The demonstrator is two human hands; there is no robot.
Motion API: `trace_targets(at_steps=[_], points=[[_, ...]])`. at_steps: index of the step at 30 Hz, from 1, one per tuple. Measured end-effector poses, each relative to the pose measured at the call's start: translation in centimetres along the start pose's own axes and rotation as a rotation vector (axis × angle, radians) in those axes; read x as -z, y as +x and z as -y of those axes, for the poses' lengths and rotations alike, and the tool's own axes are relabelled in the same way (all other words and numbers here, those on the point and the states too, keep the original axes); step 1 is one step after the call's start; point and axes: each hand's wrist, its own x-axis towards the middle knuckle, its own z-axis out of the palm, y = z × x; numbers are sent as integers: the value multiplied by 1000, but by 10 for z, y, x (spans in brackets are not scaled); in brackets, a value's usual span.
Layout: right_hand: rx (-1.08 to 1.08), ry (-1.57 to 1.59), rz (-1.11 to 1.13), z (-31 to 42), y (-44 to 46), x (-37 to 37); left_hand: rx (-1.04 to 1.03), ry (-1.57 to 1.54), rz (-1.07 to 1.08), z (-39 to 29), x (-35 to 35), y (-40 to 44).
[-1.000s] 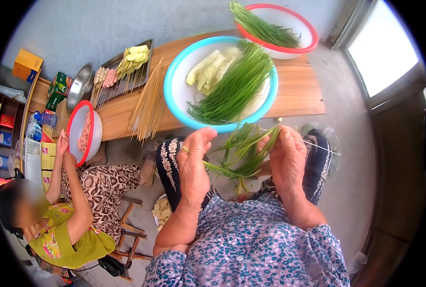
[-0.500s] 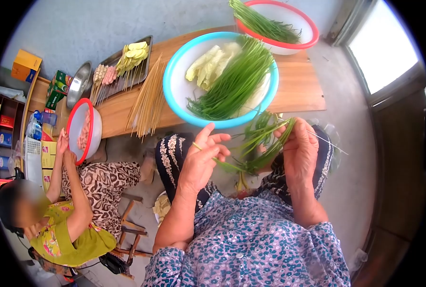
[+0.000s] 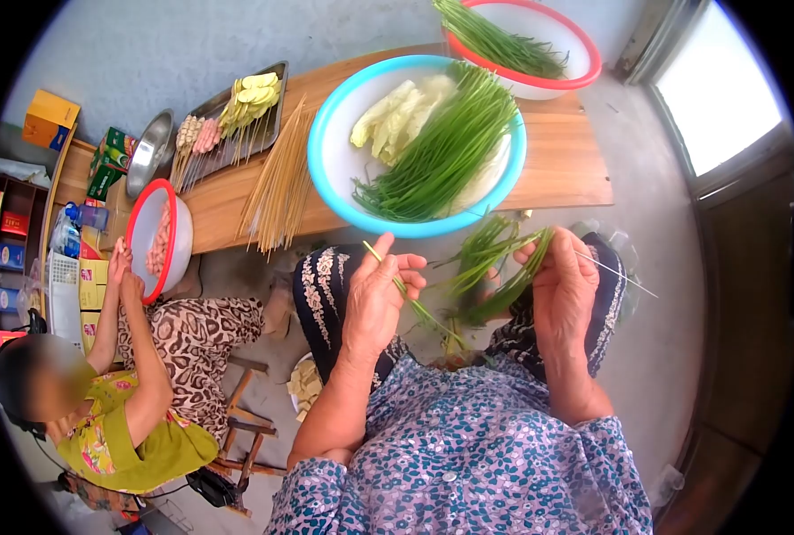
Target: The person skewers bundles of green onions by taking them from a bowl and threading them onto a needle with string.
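Between thumb and fingers, my left hand point(image 3: 377, 294) holds a thin green stalk point(image 3: 422, 312) that slants down to the right. My right hand point(image 3: 562, 281) pinches a bunch of green stems point(image 3: 504, 276) together with a thin skewer point(image 3: 624, 275) that sticks out to the right. The stems hang in loops between my hands, above my lap. Just beyond them, a blue-rimmed basin point(image 3: 324, 183) holds long green chives point(image 3: 455, 147) and pale cabbage leaves point(image 3: 401, 120).
Bare skewers point(image 3: 277, 178) lie on the wooden table point(image 3: 562, 169), left of the basin. Behind them is a metal tray point(image 3: 281, 76) with filled skewers. A red-rimmed basin point(image 3: 593, 67) stands at the back right. At left, another person point(image 3: 139, 383) sits beside a red-rimmed bowl point(image 3: 183, 254).
Both hands have moved right. The stalk in my left hand now points more steeply, and the stems have shifted right with my right hand.
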Motion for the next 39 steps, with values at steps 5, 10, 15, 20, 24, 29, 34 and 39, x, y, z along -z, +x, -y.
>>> trace_targets(at_steps=[5,10,15,20,24,29,34,39], points=[[73,-127,56,-6,-10,0,-78,92,-86,-2,-2,-2],[50,-230,83,-13,-21,-5,-66,30,-78,-8,-16,-8],[60,-249,112,-13,-25,-16,-40,-11,-8,-18,-32,-16],[93,-235,136,-15,-24,-20,-5,-15,38,-23,-32,-15],[77,-230,124,-13,-24,-23,26,-48,94,-21,-28,-13],[30,-208,125,-13,-25,-26,29,-47,86,-23,-28,-13],[37,-276,121,-12,-24,-26,25,-44,73,-24,-28,-12],[34,-268,114,-13,-26,-26,21,-18,45,-23,-30,-13]])
